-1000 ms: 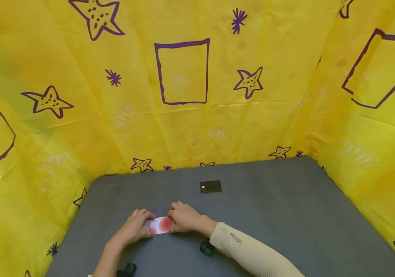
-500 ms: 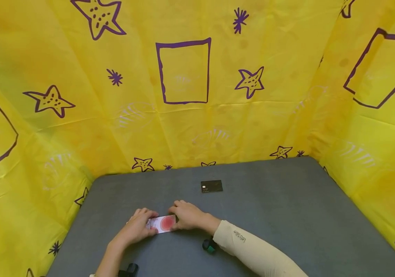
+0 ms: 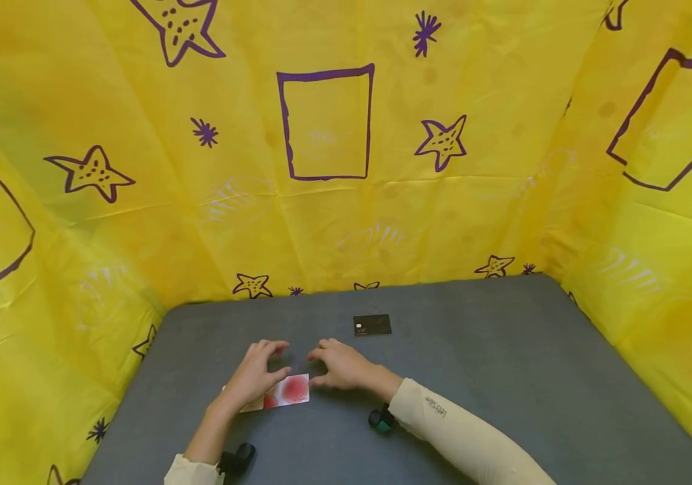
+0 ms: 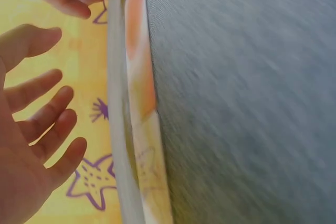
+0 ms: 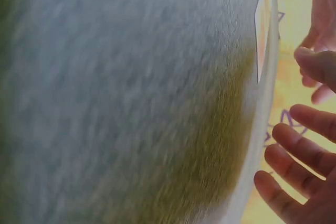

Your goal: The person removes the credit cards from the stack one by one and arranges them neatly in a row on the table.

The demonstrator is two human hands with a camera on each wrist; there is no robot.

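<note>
A white card with a red circle [image 3: 295,389] lies flat on the grey table, left of centre in the head view. Against its left end is a paler card [image 3: 253,405], partly hidden under my left hand [image 3: 256,375]; the left wrist view shows this second card [image 4: 152,171] meeting the first end to end. Fingers apart and loosely bent, the left hand hovers over the cards and holds nothing. My right hand [image 3: 343,367] is just past the red-circle card's right end, its fingers relaxed and holding nothing, as the right wrist view also shows.
Farther back on the table [image 3: 473,377] lies a black card [image 3: 372,325] with a chip and "VIP" lettering. Yellow cloth [image 3: 333,229] with purple starfish drawings encloses the back and both sides. Dark straps [image 3: 238,459] sit at the wrists.
Both hands have released the red-circle card and drawn up and away from it, the right one going rightward. The cards stay on the table, and the left-hand card now shows more.
</note>
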